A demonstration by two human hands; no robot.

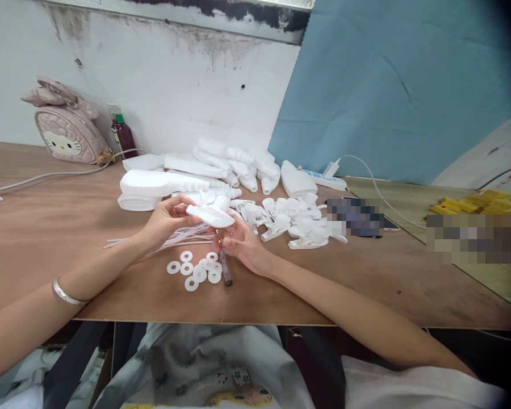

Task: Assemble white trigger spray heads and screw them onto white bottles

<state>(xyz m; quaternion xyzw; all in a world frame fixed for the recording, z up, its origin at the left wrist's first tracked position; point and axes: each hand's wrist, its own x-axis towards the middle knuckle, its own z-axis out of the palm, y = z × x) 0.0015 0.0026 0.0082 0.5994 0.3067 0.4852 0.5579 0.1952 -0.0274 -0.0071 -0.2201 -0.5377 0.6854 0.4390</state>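
Note:
Both of my hands hold a white plastic spray trigger head (210, 216) above the table. My left hand (172, 216) pinches its left end with thumb and fingers. My right hand (242, 244) has its fingers closed around the right end and underside. Just below my right fingers is a small tool with a clear handle (226, 271), like a screwdriver; whether those fingers touch it I cannot tell. Several flat white ring washers (200, 274) lie in front of my hands. Thin white dip tubes (183, 236) lie beneath my left wrist and fingers.
White bottles (147, 183) are heaped behind my hands, with more spray heads (281, 218) to the right. Farther right are a blurred phone (355, 217), a power strip (323, 179) and yellow pieces (481, 201). A pink bag (68, 133) and sauce bottle (122, 133) stand back left.

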